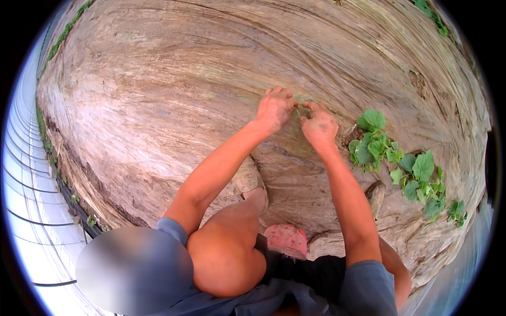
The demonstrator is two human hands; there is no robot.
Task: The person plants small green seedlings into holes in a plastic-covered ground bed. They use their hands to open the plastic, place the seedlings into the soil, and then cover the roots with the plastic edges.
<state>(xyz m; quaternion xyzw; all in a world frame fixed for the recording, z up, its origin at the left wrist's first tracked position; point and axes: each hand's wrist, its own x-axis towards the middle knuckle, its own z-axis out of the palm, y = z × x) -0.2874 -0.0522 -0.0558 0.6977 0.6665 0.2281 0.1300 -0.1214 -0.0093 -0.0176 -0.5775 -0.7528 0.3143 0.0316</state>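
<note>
Plastic mulch film [158, 98], wrinkled and soil-stained, covers the ground before me. My left hand [276, 106] is over the film near the middle of the view, its fingers curled and their tips pinched at the film or something thin on it. Close by on the right, my right hand [320, 121] has its thumb and index finger bent towards the left fingertips. A small greenish bit shows between the hands; whether it is a plant or film, I cannot tell. Leafy green seedlings [371, 146] grow from a hole in the film, right of my right hand.
More leafy plants [423, 181] stand in a row towards the lower right. My shoe [249, 177] rests on the film below my hands, and a red, dirt-marked object [286, 239] is between my legs. Greenhouse hoops and sheeting [35, 197] curve along the left.
</note>
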